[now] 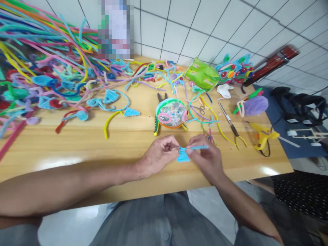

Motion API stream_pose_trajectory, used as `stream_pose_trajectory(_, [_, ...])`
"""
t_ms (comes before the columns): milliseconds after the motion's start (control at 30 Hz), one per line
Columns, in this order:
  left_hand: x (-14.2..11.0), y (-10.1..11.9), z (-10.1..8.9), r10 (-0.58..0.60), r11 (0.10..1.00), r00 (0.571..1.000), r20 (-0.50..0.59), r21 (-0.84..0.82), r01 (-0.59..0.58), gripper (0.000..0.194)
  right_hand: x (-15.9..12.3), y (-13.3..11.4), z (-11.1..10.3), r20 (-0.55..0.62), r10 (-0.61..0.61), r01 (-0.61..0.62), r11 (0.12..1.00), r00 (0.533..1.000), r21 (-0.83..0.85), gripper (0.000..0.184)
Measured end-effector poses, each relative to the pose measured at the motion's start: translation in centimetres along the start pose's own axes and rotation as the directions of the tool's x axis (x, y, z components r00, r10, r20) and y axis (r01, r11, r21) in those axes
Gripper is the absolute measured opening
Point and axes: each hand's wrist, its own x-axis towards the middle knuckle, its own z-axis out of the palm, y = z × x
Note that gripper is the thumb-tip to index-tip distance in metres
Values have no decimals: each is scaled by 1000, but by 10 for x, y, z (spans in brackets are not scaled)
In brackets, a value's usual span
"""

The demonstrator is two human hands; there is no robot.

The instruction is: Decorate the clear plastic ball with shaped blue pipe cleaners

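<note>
Between my two hands is a small light-blue pipe cleaner piece (183, 155), bent into tight side-by-side rows, with a straight end sticking out to the right. My left hand (164, 153) pinches its left side, thumb and finger pressed together. At the upper right of the piece, my right hand (206, 155) pinches it near the straight end. Just beyond my hands sits a round dish (173, 114) with pink, green and orange rims and small shiny bits in it. Green-and-yellow pliers handles show from under this dish. Another blue wedge-shaped piece (132, 112) lies to the left of it.
A large heap of coloured pipe cleaners (51, 75) covers the table's left side. On the right lie scissors (201, 108), long-nose pliers (232, 126), a yellow glue gun (262, 135) and a purple fuzzy piece (256, 105). A green packet (201, 75) stands by the tiled wall.
</note>
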Motion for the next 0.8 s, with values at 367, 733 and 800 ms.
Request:
stream_pose_trajectory(367, [3,-2,1,-20,998,1000,-23,-55,18,11,-7,-17,3,61,-368,365,862,928,-352,23])
stream_pose_trajectory(733, [4,-8,0,-6,999,1000,-12,-41,6,12,1,-9,5,-7,-228,220,947,974,-235,19])
stream_pose_trajectory(800, [6,-11,0,4,997,1000,-14,-71,-5,13,-2,-14,4,50,-379,371,856,924,-361,26])
